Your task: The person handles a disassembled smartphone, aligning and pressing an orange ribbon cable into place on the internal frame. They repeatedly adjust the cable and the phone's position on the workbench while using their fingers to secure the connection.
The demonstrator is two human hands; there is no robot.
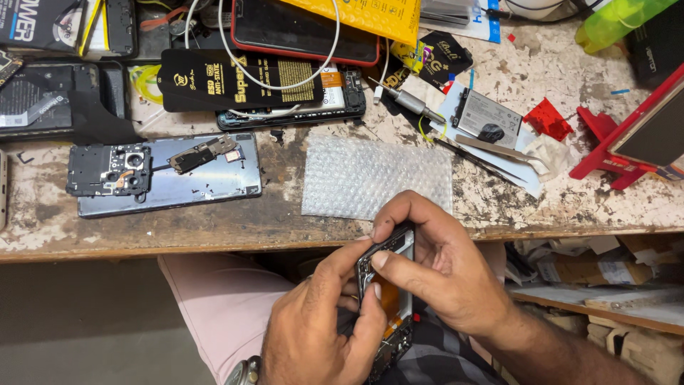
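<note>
Below the bench's front edge, over my lap, both hands hold an opened phone frame (pixel 396 299) with an orange flex area showing inside. My left hand (pixel 320 321) grips its lower left side, thumb pressed on the frame's edge. My right hand (pixel 434 267) wraps its top and right side, with the fingertips curled over the upper corner. A sheet of bubble wrap (pixel 376 177) lies on the worn workbench (pixel 214 228) just beyond my hands.
A grey phone back cover (pixel 185 182) with loose black parts on it lies at the left. Behind are a black screen-protector packet (pixel 235 82), a red-edged phone (pixel 306 32), a white cable, a phone battery (pixel 488 117), a screwdriver (pixel 410 101) and a red stand (pixel 620 153).
</note>
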